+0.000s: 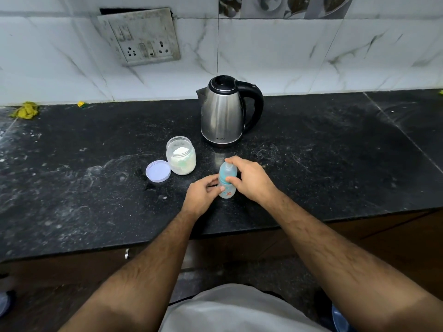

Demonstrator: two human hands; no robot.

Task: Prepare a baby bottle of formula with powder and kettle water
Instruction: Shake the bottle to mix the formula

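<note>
A small baby bottle [227, 188] with a blue collar and clear cap stands on the black counter [311, 164]. My left hand [202, 196] holds its lower body. My right hand [251, 179] grips the cap and collar from the right, fingers curled over the top. Left of the bottle stands an open clear jar [181, 155] with white powder inside. Its round white lid [158, 171] lies flat beside it on the left. A steel kettle [224, 113] with a black handle and closed lid stands behind them.
A switch and socket panel [140, 37] hangs on the tiled wall behind. A yellow cloth [26, 110] lies at the counter's far left by the wall. Powder smears mark the counter. The counter's front edge runs just under my forearms.
</note>
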